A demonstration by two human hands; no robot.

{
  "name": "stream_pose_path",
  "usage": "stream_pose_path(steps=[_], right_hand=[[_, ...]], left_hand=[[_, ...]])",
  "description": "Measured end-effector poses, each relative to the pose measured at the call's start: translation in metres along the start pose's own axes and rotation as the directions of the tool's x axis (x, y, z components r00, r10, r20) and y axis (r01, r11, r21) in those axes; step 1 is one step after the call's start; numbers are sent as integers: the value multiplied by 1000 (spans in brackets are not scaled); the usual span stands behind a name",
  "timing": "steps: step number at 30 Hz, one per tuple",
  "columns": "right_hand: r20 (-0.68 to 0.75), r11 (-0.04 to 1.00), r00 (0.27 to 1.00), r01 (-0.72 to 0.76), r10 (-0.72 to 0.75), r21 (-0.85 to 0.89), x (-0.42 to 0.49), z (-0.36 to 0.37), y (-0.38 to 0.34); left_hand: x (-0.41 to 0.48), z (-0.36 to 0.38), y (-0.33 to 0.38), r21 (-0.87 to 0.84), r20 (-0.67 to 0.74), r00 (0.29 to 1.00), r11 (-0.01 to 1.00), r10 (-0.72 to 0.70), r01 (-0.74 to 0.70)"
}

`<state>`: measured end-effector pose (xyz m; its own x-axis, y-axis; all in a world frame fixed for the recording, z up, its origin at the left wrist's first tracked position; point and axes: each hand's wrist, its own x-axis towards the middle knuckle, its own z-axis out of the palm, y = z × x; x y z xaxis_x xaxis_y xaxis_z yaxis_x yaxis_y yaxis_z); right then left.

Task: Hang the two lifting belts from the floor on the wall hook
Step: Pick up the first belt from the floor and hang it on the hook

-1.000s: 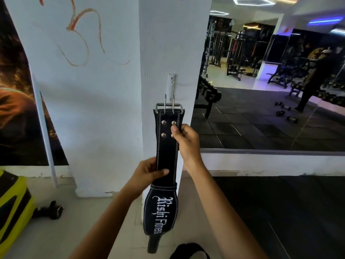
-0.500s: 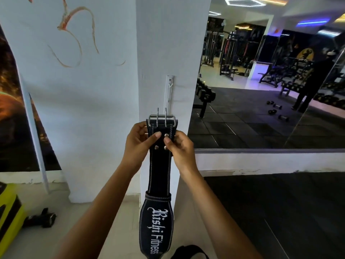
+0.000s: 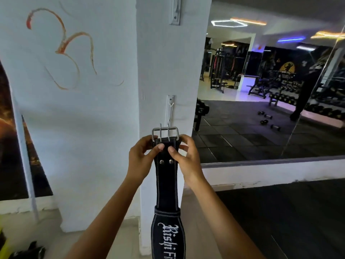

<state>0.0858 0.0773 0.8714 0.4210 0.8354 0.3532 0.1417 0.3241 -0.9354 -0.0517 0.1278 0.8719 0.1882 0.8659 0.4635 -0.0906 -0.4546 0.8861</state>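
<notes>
Both hands have come up to the buckle end since a second ago, when the left hand held the belt lower down and the buckle sat at the hook; now the buckle is below the hook, off it.

One lifting belt [image 3: 166, 184] is in view, black with white stitching and white lettering on its wide part, hanging down between the forearms. The left hand [image 3: 141, 158] pinches its top left edge, thumb on the front face; the right hand [image 3: 184, 157] pinches the top right edge the same way. One steel buckle [image 3: 165, 132] with two prongs stands upright above the fingers.

One white wall hook [image 3: 170, 109] is fixed on the near face of the white pillar [image 3: 171, 58], just above the buckle and apart from it. A second metal bracket [image 3: 175, 12] sits higher on the same pillar.

To the right, a large wall mirror [image 3: 270, 90] reflects gym machines and about four loose dumbbells [image 3: 267, 118] on dark floor tiles, though they are small and hard to count. At far left, a dark poster [image 3: 11, 146] hangs on the wall, and a dark object, possibly a dumbbell, lies on the floor at bottom left [image 3: 28, 252].
</notes>
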Motion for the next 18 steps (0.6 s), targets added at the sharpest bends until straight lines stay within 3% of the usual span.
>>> stream_pose_path(steps=[8, 18], right_hand=[[-4, 971, 976, 216, -218, -102, 75, 10, -43], [-73, 898, 896, 440, -438, 19, 242, 17, -210]], left_hand=[[74, 25, 46, 94, -41, 959, 957, 279, -274], [253, 50, 194, 209, -67, 823, 815, 564, -541]])
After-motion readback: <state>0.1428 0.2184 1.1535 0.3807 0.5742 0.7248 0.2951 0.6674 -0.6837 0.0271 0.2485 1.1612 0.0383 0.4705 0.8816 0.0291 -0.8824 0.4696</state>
